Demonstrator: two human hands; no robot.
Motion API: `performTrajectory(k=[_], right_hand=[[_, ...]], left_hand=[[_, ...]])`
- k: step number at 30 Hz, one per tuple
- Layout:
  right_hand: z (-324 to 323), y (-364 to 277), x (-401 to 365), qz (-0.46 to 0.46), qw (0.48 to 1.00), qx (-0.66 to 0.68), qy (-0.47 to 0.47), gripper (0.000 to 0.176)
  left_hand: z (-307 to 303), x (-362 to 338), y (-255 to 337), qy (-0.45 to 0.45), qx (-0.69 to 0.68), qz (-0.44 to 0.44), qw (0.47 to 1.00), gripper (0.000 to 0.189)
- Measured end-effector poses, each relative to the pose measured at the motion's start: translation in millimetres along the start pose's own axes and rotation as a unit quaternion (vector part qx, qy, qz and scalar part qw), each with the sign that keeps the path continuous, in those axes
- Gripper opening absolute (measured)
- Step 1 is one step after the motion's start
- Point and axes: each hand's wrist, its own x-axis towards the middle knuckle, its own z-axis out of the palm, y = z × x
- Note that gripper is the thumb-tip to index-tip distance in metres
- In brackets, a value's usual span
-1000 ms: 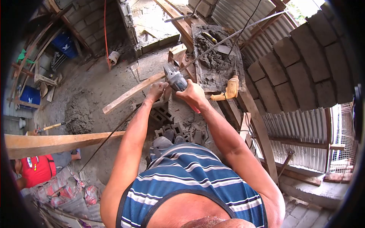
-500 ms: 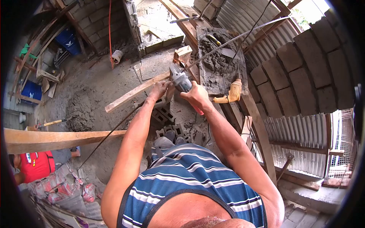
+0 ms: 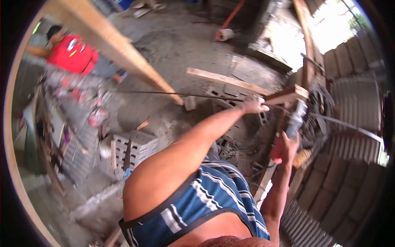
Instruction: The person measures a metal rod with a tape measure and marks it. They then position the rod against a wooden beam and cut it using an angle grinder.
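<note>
Right hand (image 3: pixel 291 145) grips the grinder (image 3: pixel 296 121), its head near the wood block (image 3: pixel 284 96); left hand (image 3: pixel 254 106) is closed around the rod (image 3: pixel 205 95). The drill (image 3: pixel 303 157) shows just beside the right wrist.

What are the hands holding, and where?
The right hand holds the grinder by its rear body; the left hand holds the rod near the grinder.

Blurred in right hand (image 3: pixel 290 145), with working end too smeared to read: grinder (image 3: pixel 297 117). Partly hidden behind right hand and wrist: drill (image 3: pixel 303 157). Covered by left hand (image 3: pixel 254 106): short stretch of rod (image 3: pixel 185 94). Cut off by top edge: beam (image 3: pixel 119 43), blue drum (image 3: pixel 124 3). Too blurred to tell apart: items on mortar board (image 3: pixel 322 109).
</note>
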Motion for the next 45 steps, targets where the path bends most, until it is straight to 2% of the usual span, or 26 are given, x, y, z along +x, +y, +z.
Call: performTrajectory(k=[1, 2, 3, 4, 5, 6, 8, 11, 14, 16, 18, 20, 22, 24, 27, 32, 35, 36, 37, 39, 41, 42, 43, 44, 45], right_hand=[[-6, -20, -10, 0.064, 0.998, -0.015, -0.018, 0.042], [-10, -24, -20, -0.003, 1.000, -0.015, 0.002, 0.041], [-14, -4, -22, -0.010, 1.000, 0.014, -0.006, 0.040], [-16, -13, -29, 0.012, 0.999, 0.024, -0.019, 0.042], [-18, 6, -27, -0.017, 1.000, 0.012, -0.016, 0.046], [-17, 28, -26, -0.042, 0.998, 0.050, 0.001, 0.047], [-15, 30, -35, -0.007, 0.993, 0.112, -0.025, 0.054], [-12, 31, -47, -0.028, 0.994, 0.102, -0.021, 0.060], [-10, 23, -62, -0.044, 0.990, 0.128, -0.027, 0.054], [-11, 16, -69, -0.034, 0.988, 0.138, -0.056, 0.060], [-11, 8, -76, -0.062, 0.987, 0.138, -0.046, 0.066], [-11, 23, -71, -0.051, 0.988, 0.145, -0.031, 0.073], [-11, 36, -71, -0.018, 0.984, 0.176, -0.033, 0.073], [-11, 33, -75, -0.030, 0.986, 0.162, -0.025, 0.072], [1, 38, -82, -0.050, 0.975, 0.216, -0.012, 0.072], [17, 60, -89, -0.027, 0.977, 0.211, 0.008, 0.072], [38, 71, -93, -0.020, 0.962, 0.268, 0.040, 0.072], [45, 80, -94, -0.023, 0.955, 0.291, 0.048, 0.071], [47, 99, -91, -0.027, 0.962, 0.272, 0.023, 0.073], [72, 112, -97, -0.022, 0.953, 0.296, 0.062, 0.072], [91, 103, -110, -0.040, 0.952, 0.291, 0.092, 0.067], [107, 100, -118, -0.049, 0.948, 0.291, 0.117, 0.064], [115, 126, -119, -0.016, 0.957, 0.254, 0.142, 0.059], [131, 119, -131, -0.031, 0.962, 0.218, 0.161, 0.056], [151, 114, -145, -0.050, 0.961, 0.201, 0.181, 0.052]], left_hand=[[-7, -9, -4, -0.019, 0.000, -0.036, 0.999, 0.056], [-6, -18, -13, -0.040, -0.004, -0.070, 0.997, 0.055], [-3, -27, -28, 0.006, 0.015, -0.063, 0.998, 0.052], [1, -38, -45, 0.051, 0.036, -0.053, 0.997, 0.050], [1, -50, -58, 0.095, 0.046, -0.061, 0.993, 0.045], [-6, -58, -71, 0.102, 0.058, -0.074, 0.990, 0.045], [-9, -75, -94, 0.143, 0.106, -0.110, 0.978, 0.044], [-14, -89, -121, 0.122, 0.133, -0.161, 0.970, 0.048], [-18, -93, -136, 0.077, 0.125, -0.182, 0.972, 0.054], [-13, -93, -140, 0.083, 0.144, -0.182, 0.969, 0.055], [-4, -90, -147, 0.089, 0.155, -0.169, 0.969, 0.055], [-3, -83, -159, 0.050, 0.148, -0.154, 0.976, 0.054], [-14, -75, -160, -0.030, 0.130, -0.162, 0.978, 0.051], [-25, -75, -157, -0.062, 0.095, -0.162, 0.980, 0.047], [-25, -77, -163, -0.063, 0.072, -0.147, 0.984, 0.045], [-29, -84, -156, -0.072, 0.042, -0.119, 0.989, 0.041], [-9, -89, -185, -0.043, 0.040, -0.031, 0.998, 0.045], [-13, -92, -176, -0.028, 0.035, -0.028, 0.999, 0.046], [-20, -94, -173, -0.036, 0.030, -0.031, 0.998, 0.043], [-34, -98, -164, -0.087, -0.027, -0.055, 0.994, 0.035], [-9, -101, -202, 0.065, 0.036, 0.150, 0.986, 0.032], [-24, -107, -192, 0.006, -0.035, 0.119, 0.992, 0.029], [-5, -105, -221, 0.034, -0.024, 0.120, 0.992, 0.029], [35, -87, -286, 0.030, -0.033, 0.137, 0.990, 0.030], [-17, -124, -238, 0.004, 0.028, 0.066, 0.997, 0.032]])
